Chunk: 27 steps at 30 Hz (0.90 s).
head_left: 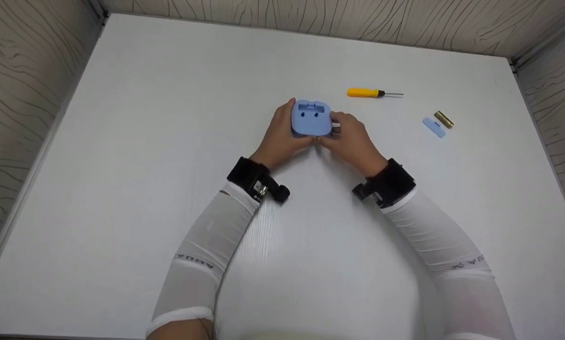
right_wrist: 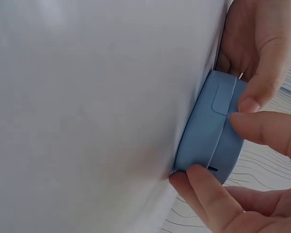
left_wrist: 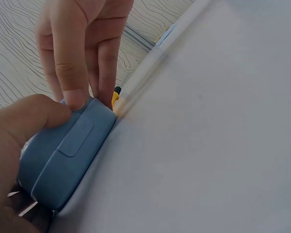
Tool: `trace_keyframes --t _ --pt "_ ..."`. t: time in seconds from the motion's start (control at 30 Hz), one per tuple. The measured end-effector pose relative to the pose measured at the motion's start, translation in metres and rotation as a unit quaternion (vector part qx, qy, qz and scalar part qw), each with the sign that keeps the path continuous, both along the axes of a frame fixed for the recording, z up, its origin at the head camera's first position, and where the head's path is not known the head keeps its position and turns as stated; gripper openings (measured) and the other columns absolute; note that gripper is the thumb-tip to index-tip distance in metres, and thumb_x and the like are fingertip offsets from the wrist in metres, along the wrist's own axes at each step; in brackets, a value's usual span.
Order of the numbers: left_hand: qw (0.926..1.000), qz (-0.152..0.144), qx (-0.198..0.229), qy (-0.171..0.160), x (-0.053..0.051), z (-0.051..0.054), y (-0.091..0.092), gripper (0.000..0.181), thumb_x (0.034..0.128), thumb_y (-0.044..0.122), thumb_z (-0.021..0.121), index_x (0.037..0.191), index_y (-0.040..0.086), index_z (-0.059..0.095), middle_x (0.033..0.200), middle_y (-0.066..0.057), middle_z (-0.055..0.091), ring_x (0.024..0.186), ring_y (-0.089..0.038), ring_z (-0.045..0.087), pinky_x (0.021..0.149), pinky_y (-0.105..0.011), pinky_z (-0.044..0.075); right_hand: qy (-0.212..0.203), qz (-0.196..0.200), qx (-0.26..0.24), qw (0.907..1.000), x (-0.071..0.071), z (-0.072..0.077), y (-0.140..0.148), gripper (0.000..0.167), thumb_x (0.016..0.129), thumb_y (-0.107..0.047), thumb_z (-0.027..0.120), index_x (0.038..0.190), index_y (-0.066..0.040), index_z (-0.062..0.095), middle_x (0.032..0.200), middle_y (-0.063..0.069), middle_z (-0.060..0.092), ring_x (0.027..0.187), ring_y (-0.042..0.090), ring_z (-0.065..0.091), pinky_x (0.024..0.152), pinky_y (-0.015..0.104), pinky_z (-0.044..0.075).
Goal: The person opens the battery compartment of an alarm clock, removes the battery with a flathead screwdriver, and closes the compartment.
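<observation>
A light-blue rounded-square plastic case (head_left: 311, 123) is between both hands, an open slot and two dark holes showing on its upper face. From the left side my left hand (head_left: 282, 137) grips it, thumb along the near edge. On the opposite side my right hand (head_left: 351, 139) holds it, fingers at the side and thumb meeting the other thumb in front. The wrist views show the case's near side (left_wrist: 72, 150) with a rounded panel outline, both thumbs pressing close to its seam. In the right wrist view, the case (right_wrist: 208, 126) sits against the tabletop.
A yellow-handled screwdriver (head_left: 363, 93) lies beyond the right hand on the white table (head_left: 169, 118). Farther right are a small light-blue cover (head_left: 434, 127) and a gold cylinder (head_left: 444, 119) resembling a battery. Wood-patterned panels (head_left: 311, 16) border the table.
</observation>
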State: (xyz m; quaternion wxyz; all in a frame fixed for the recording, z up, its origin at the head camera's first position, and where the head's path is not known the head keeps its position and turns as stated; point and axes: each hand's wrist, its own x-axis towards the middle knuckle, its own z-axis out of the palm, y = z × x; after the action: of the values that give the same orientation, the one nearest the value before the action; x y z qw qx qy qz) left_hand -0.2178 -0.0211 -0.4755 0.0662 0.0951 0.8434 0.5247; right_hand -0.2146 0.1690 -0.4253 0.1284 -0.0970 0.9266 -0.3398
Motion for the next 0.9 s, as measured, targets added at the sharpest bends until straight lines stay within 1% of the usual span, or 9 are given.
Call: trace_keyframes --t 0.13,0.33,0.5,0.67,0.8,0.9 --pt "1.0000 0.000 0.002 0.005 0.000 -0.001 0.000 0.109 0.0856 0.032 0.082 0.162 0.004 0.010 0.164 -0.015 0.023 0.149 -0.024 0.026 0.120 -0.028 0.021 -0.007 -0.009 -0.015 0.9998 0.000 0.000 0.002 0.070 0.092 -0.014 0.074 0.149 0.008 0.039 0.145 0.026 0.048 0.127 0.033 0.056 0.106 0.040 0.047" --pt "0.9999 -0.004 -0.006 0.015 0.000 -0.001 0.000 0.108 0.0867 0.033 0.081 0.161 0.001 0.010 0.163 -0.018 0.023 0.150 -0.026 0.025 0.121 -0.029 0.020 -0.007 -0.002 -0.044 0.9990 0.000 0.001 0.005 0.067 0.092 -0.011 0.074 0.148 0.007 0.041 0.142 0.026 0.049 0.124 0.034 0.059 0.102 0.040 0.050" --pt "0.9999 -0.004 -0.002 0.012 0.000 0.000 0.001 0.106 0.0873 0.030 0.081 0.161 0.002 0.010 0.163 -0.017 0.024 0.149 -0.025 0.026 0.120 -0.028 0.021 -0.014 -0.004 -0.057 0.9983 -0.001 0.001 0.011 0.065 0.091 -0.009 0.075 0.148 0.003 0.044 0.141 0.023 0.053 0.123 0.033 0.061 0.100 0.040 0.052" --pt "1.0000 -0.003 0.006 0.006 0.000 -0.001 0.001 0.105 0.0878 0.028 0.080 0.162 0.002 0.011 0.163 -0.016 0.024 0.148 -0.024 0.027 0.120 -0.027 0.021 -0.034 -0.006 -0.080 0.9962 -0.005 0.001 0.019 0.063 0.092 -0.005 0.073 0.149 -0.002 0.046 0.140 0.019 0.056 0.122 0.032 0.062 0.098 0.039 0.053" --pt "0.9999 -0.003 0.009 0.005 0.000 -0.001 0.001 0.104 0.0883 0.027 0.080 0.162 0.002 0.010 0.163 -0.015 0.024 0.149 -0.023 0.027 0.120 -0.026 0.020 -0.045 0.006 -0.113 0.9925 -0.008 0.000 0.027 0.061 0.093 -0.002 0.071 0.149 -0.001 0.047 0.140 0.019 0.056 0.122 0.032 0.062 0.098 0.035 0.052" --pt "1.0000 -0.003 0.007 0.005 0.001 0.000 0.000 0.105 0.0880 0.028 0.080 0.162 0.002 0.010 0.163 -0.015 0.024 0.148 -0.023 0.027 0.120 -0.026 0.020 -0.043 0.025 -0.127 0.9907 -0.010 -0.001 0.033 0.058 0.094 -0.003 0.070 0.148 -0.001 0.049 0.140 0.019 0.057 0.122 0.033 0.062 0.099 0.033 0.052"
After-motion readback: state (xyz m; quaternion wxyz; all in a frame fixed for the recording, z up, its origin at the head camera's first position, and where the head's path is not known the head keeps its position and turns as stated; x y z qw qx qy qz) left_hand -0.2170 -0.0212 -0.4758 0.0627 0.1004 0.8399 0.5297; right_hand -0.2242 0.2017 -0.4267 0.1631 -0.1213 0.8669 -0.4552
